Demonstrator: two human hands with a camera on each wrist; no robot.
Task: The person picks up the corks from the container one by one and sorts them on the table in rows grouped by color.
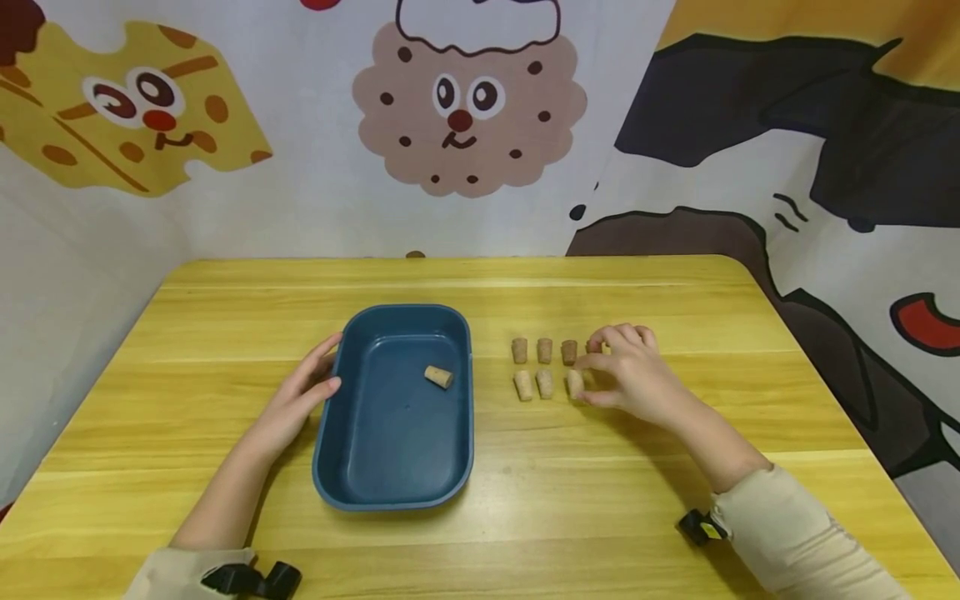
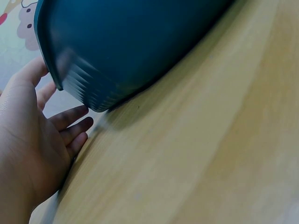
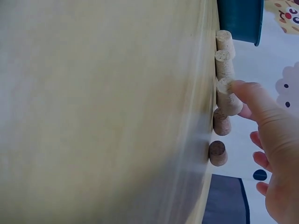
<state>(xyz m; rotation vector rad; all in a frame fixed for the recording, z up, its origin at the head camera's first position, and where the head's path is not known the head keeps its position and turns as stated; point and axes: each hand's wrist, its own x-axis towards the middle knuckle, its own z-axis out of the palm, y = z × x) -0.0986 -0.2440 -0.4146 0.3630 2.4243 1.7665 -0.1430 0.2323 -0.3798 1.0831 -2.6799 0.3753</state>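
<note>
A dark blue plastic basin [image 1: 405,507] stands on the table, with one light cork stopper [image 1: 438,377] lying in it. My left hand [image 1: 296,396] rests against the basin's left side, fingertips at the rim and outer wall; in the left wrist view its fingers are loosely extended. To the right of the basin, cork stoppers stand in two rows, darker ones [image 1: 544,350] behind and lighter ones [image 1: 523,385] in front. At the right end of the front row, my right hand [image 1: 637,375] pinches a light cork stopper [image 3: 228,98] between thumb and finger, partly hiding the back row's end.
The wooden table [image 1: 525,550] reaches back to a wall hanging [image 1: 300,167] printed with cartoon food. Black wrist cameras sit on both sleeves, the right one [image 1: 701,527] close over the table.
</note>
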